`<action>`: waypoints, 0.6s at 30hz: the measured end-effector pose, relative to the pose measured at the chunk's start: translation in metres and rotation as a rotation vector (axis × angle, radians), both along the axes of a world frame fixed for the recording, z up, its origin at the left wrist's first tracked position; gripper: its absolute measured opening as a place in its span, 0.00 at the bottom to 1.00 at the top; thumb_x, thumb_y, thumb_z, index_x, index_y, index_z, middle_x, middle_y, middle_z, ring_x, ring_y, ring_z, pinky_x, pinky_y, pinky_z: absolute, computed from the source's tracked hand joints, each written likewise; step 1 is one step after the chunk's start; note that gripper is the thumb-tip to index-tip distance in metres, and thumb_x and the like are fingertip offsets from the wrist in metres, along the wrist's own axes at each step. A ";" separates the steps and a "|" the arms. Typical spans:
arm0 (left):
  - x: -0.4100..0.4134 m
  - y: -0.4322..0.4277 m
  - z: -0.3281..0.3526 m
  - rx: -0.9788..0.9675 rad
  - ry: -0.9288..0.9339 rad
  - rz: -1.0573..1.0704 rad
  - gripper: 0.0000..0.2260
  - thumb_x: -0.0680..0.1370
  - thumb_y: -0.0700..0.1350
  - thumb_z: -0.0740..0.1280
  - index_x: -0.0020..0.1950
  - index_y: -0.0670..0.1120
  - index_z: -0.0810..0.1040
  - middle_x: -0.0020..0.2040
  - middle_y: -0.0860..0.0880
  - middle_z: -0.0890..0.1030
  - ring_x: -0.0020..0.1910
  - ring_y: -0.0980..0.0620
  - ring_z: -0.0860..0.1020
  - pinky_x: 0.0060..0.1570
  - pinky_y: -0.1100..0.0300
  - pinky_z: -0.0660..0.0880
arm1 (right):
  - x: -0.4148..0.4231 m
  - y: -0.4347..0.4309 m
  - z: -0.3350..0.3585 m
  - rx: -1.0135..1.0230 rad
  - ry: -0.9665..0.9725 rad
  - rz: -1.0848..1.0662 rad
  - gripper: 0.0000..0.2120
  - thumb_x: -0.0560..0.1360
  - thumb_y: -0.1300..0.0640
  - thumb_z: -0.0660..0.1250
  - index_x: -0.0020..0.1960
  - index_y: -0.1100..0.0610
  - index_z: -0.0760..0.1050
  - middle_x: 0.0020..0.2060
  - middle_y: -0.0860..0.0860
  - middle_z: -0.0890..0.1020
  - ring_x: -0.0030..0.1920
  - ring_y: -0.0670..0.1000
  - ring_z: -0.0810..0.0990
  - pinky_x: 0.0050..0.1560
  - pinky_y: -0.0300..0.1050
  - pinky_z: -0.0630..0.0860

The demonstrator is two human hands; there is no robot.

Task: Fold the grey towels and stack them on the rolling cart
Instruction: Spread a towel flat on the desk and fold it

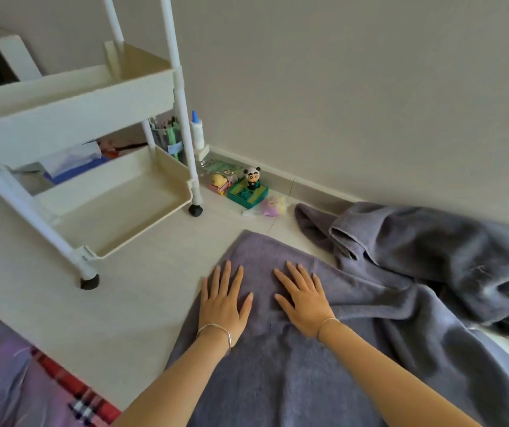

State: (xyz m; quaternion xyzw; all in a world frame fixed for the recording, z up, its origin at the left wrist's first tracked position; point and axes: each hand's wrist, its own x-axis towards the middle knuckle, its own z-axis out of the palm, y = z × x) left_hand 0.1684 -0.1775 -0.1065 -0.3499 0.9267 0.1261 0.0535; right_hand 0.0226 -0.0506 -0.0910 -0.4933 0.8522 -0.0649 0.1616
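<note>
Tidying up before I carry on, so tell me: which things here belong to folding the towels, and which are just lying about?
For the job: the flat grey towel under the left hand and right hand; the crumpled grey towels beside it; the white rolling cart.
Lying about: the panda figure, the green box, the glue bottle, the plaid cloth.

the spread towel [278,380] and the crumpled towel [431,257] are matt grey terry cloth, nubby. the cart trays [145,231] are smooth cream plastic, the cart posts [182,112] glossy white. the floor tiles [139,288] look smooth, faintly shiny. the bracelets [216,331] are thin bright metal.
</note>
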 end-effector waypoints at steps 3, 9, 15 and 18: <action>-0.003 -0.025 -0.003 -0.042 0.009 0.018 0.30 0.79 0.59 0.40 0.70 0.47 0.70 0.68 0.44 0.73 0.65 0.42 0.74 0.62 0.43 0.69 | 0.004 -0.023 -0.003 -0.007 0.001 -0.028 0.44 0.62 0.30 0.25 0.76 0.43 0.41 0.77 0.47 0.40 0.76 0.52 0.36 0.71 0.51 0.31; -0.004 -0.067 -0.008 -0.122 0.001 -0.005 0.37 0.69 0.63 0.30 0.76 0.52 0.40 0.78 0.47 0.45 0.77 0.46 0.45 0.73 0.47 0.42 | 0.001 -0.059 -0.007 -0.031 -0.002 -0.021 0.41 0.65 0.32 0.28 0.76 0.43 0.40 0.76 0.46 0.40 0.76 0.51 0.35 0.72 0.50 0.30; -0.007 -0.062 0.002 -0.124 0.013 0.023 0.39 0.68 0.64 0.22 0.76 0.50 0.38 0.78 0.46 0.41 0.77 0.46 0.42 0.73 0.49 0.37 | -0.007 -0.033 0.009 -0.195 -0.107 -0.038 0.25 0.81 0.44 0.49 0.77 0.46 0.49 0.77 0.45 0.49 0.77 0.47 0.43 0.75 0.46 0.38; -0.030 -0.016 0.017 -0.060 0.171 -0.089 0.39 0.67 0.65 0.18 0.74 0.51 0.37 0.77 0.49 0.40 0.77 0.46 0.42 0.70 0.51 0.34 | -0.021 0.009 0.029 -0.315 -0.122 -0.131 0.24 0.81 0.46 0.53 0.76 0.49 0.56 0.76 0.48 0.56 0.76 0.48 0.51 0.76 0.47 0.46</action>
